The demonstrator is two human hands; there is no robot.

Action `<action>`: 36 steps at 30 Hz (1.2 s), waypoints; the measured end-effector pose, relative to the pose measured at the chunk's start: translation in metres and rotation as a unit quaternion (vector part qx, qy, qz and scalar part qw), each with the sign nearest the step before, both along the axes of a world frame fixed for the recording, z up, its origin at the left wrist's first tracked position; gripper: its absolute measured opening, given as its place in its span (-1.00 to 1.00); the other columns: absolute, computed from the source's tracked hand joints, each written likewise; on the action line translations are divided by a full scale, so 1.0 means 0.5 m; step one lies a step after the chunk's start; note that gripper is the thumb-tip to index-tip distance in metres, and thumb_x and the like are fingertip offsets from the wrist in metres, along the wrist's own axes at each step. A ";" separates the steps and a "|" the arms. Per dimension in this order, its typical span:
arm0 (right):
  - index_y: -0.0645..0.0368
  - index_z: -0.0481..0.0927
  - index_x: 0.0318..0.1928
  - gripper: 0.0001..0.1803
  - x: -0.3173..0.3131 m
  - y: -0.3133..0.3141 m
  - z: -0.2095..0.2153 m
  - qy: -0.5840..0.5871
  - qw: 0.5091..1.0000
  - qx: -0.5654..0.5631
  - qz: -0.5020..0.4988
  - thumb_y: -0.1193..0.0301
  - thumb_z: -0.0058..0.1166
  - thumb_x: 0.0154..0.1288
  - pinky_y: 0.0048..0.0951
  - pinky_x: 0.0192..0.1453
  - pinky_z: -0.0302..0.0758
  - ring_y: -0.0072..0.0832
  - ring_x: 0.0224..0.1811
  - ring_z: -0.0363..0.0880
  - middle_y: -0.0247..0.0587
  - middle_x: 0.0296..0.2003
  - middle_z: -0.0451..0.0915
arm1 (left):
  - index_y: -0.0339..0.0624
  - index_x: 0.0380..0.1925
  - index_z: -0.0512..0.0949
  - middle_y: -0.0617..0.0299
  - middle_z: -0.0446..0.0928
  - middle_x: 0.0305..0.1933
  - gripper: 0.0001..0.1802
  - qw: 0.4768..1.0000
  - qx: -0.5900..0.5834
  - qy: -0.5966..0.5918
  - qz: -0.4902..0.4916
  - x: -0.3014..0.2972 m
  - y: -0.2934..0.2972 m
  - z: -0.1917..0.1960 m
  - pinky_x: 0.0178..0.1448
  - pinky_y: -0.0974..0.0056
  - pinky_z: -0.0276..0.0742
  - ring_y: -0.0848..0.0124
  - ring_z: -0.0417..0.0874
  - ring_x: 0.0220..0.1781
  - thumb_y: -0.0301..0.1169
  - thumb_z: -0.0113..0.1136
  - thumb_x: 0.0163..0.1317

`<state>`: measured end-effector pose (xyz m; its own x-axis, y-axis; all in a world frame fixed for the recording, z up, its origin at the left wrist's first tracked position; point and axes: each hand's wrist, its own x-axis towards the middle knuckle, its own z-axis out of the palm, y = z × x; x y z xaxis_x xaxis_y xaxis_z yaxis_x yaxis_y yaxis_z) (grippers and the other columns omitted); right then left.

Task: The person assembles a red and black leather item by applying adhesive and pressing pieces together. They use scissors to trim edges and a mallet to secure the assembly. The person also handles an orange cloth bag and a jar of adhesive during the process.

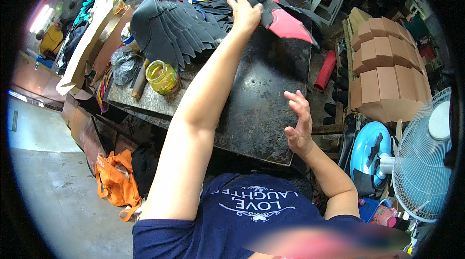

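Black cut pieces (252, 2) under left hand (243, 12), fingers spread; right hand (300, 123) open over bare table (261, 94).

Dark grey cut foam pieces (174, 29) lie on a worn black table (261, 99) beside a red-faced foam piece (286, 25), a yellow-tinted glass jar (162, 77) and an orange bag (116, 181).

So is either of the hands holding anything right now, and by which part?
Nothing is gripped. The left hand lies flat on the black cut pieces, fingers spread. The right hand hovers open above the table's near edge.
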<state>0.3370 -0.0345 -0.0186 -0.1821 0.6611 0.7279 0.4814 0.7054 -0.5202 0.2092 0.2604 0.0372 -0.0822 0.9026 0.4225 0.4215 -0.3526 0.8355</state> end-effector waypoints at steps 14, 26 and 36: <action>0.24 0.33 0.36 -0.36 -0.037 0.029 0.046 -0.087 0.989 -0.106 -0.052 0.36 0.19 0.30 0.01 0.55 0.07 0.00 0.32 0.41 0.01 0.24 0.49 | -0.11 0.19 0.50 -0.21 0.26 0.42 -0.42 0.941 0.284 0.157 -0.091 -0.180 -0.324 -0.023 0.53 -0.10 0.15 -0.15 0.22 0.49 -0.45 0.33 0.10; -0.25 0.71 0.08 -0.37 -0.360 0.325 0.227 -0.370 0.916 0.139 0.073 -0.15 0.39 -0.03 0.28 0.48 0.08 -0.09 0.49 0.21 -0.17 0.31 0.47 | -0.43 0.51 -0.23 -0.08 0.46 0.17 0.44 0.958 0.098 0.143 0.229 -0.452 -0.396 -0.129 0.36 -0.01 0.28 0.01 0.39 0.19 0.00 0.60 -0.09; -0.21 0.83 -0.24 -0.50 -0.451 0.344 0.257 -0.492 0.862 0.095 0.080 -0.25 0.31 -0.01 0.43 0.52 -0.18 -0.18 0.60 -0.01 -0.23 0.44 0.32 | -0.42 0.51 -0.18 -0.04 0.49 0.19 0.41 0.960 0.104 0.127 0.227 -0.448 -0.406 -0.129 0.36 0.00 0.31 0.01 0.40 0.20 -0.01 0.61 -0.09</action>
<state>0.1115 0.1378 0.1102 -0.8504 0.4567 0.2613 0.5126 0.8312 0.2154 -0.0150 0.0575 -0.0271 -0.3179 0.6920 0.6481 0.7523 -0.2320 0.6167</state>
